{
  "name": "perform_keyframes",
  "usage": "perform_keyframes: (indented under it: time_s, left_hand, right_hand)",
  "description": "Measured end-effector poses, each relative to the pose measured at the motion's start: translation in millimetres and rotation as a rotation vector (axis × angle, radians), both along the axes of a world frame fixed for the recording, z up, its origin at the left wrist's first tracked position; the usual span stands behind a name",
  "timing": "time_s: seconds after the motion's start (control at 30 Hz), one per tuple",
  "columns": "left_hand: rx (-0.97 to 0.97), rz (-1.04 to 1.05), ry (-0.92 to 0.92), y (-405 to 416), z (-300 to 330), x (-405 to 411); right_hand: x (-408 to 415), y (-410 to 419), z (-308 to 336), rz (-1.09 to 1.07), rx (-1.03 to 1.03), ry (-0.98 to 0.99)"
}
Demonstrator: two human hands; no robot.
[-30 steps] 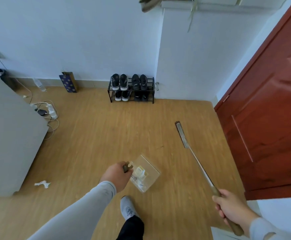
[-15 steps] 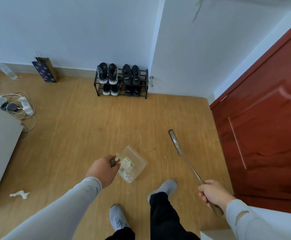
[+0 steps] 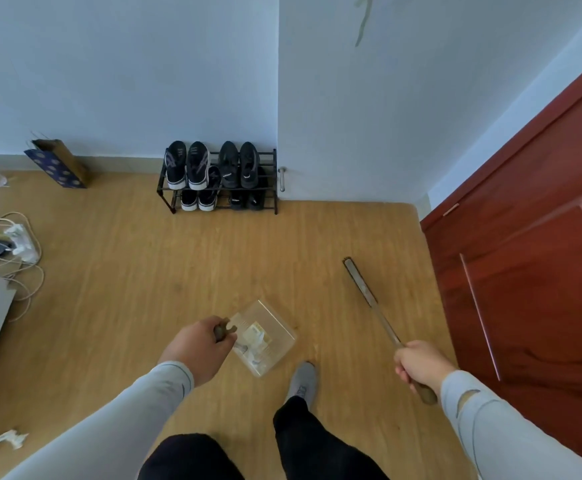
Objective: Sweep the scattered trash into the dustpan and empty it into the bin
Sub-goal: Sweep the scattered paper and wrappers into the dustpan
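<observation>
Two hands busy: left hand (image 3: 197, 351) grips loaded dustpan (image 3: 265, 336), right hand (image 3: 419, 367) grips broom (image 3: 369, 299). We carry; next, find bin, unseen here.

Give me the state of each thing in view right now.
Left hand: grips dustpan handle.
Dustpan: held off the floor, trash inside.
Right hand: grips broom handle.
Broom: held, head edge-on, pointing away.
Paper scrap: on floor, unswept.
Door: cannot tell whether shut.
Shoe rack: upright, full.
</observation>
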State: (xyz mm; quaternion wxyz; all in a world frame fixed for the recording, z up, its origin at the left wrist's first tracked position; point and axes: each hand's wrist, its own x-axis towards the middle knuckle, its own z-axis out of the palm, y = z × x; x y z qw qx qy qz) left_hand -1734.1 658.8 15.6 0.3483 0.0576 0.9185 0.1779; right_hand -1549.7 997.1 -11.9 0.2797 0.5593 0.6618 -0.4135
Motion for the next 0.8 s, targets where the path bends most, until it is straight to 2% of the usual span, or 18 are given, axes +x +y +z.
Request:
perform_keyframes:
  time_s: [0.33,0.57,0.7,0.8]
  left_hand:
    - [-0.013,-0.120,-0.044,128.1,-46.3,-64.4]
    - [-0.045,-0.195,-0.049,183.0,-85.8,-78.3]
    - [-0.060,-0.222,-0.025,199.6,-89.9,-82.2]
    - [-0.061,-0.211,-0.022,198.7,-89.3,-87.4]
  right_hand:
    - [-68.9,79.7,-41.8,0.038,0.033,0.026]
    - [-72.9,58.4,-95.7,0.150,-0.090,-0.120]
    - [-55.4,34.3,-81.4,0.231,-0.181,-0.170]
    - [-37.8,47.2,-51.6,0.212,-0.238,-0.143]
